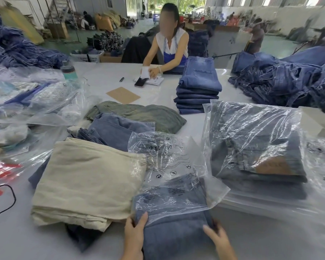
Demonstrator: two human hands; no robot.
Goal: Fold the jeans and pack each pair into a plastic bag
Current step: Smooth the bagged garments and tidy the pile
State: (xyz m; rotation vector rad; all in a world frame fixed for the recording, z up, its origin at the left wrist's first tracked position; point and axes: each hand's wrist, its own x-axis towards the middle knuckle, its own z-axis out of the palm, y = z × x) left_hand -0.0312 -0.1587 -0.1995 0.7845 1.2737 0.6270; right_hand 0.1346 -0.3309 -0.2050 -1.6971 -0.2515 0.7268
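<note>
Folded blue jeans [174, 233] lie at lower centre of the frame on the white tabletop [17, 237], long axis running from the bottom edge up and slightly right. Their far end sits inside a clear plastic bag [169, 171] with printed warnings; the bag mouth faces the bottom edge. Left hand [134, 232] grips the jeans' left edge, thumb on top at the bag mouth. Right hand [217, 238] grips the right edge. Folded beige trousers [86, 181] lie just left. A bagged pair [255, 145] rests at right.
</note>
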